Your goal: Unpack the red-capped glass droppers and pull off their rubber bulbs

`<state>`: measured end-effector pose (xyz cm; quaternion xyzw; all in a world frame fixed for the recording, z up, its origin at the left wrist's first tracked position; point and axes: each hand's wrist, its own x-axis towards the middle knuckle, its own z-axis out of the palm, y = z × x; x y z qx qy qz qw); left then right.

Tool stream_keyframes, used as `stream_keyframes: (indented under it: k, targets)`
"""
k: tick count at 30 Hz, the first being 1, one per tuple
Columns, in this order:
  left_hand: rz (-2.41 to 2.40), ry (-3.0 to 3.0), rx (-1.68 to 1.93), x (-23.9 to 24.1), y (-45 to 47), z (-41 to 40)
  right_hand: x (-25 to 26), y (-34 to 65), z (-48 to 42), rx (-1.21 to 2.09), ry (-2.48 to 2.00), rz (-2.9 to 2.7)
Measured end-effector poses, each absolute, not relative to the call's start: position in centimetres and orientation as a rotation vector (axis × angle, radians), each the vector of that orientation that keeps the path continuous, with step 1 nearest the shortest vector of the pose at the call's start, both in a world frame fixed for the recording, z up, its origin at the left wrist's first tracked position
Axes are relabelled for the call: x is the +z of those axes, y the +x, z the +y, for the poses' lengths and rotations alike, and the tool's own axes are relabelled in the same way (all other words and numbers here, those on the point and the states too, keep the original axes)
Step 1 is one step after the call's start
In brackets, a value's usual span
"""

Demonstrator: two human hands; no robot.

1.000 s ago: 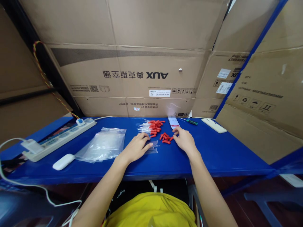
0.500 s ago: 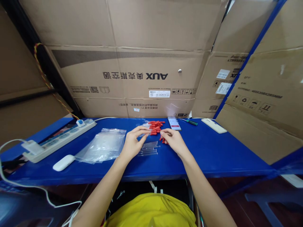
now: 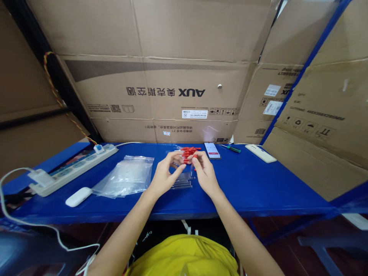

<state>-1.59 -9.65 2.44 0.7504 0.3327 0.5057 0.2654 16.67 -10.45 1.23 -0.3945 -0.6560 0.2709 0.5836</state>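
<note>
My right hand (image 3: 205,174) pinches a glass dropper by its red rubber bulb (image 3: 195,156); what looks like its clear tube (image 3: 191,172) points downward between my hands. Close beside it, my left hand (image 3: 163,174) is curved and open, with a gap between thumb and fingertips. Just beyond my fingers lies a pile of droppers with red bulbs (image 3: 189,150). Several bare glass tubes (image 3: 181,184) lie side by side on the blue table under my hands. Loose red bulbs by my right hand are mostly hidden.
Clear plastic bags (image 3: 126,178) lie left of my hands, near a white oval device (image 3: 78,197) and a power strip (image 3: 77,166). Behind are a phone (image 3: 212,150), a green screwdriver (image 3: 231,148) and a pale phone-like slab (image 3: 260,153). Cardboard walls (image 3: 161,76) enclose the table (image 3: 258,188).
My right hand has moved slightly left, away from the loose red bulbs, and brought one bulb up close to my left hand. My left hand has shifted slightly right.
</note>
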Motion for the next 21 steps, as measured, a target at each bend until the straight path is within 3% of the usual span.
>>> stream_keyframes:
  k: [11,21]
  targets:
    - [1.003,2.250,1.102,3.1,-2.2,-10.0,1.1,16.2,-11.7,0.179,-1.103,-2.021]
    - [1.168,2.423,1.119,2.7,-2.4,-9.5,0.3,16.4,-11.1,0.137,-1.086,-2.211]
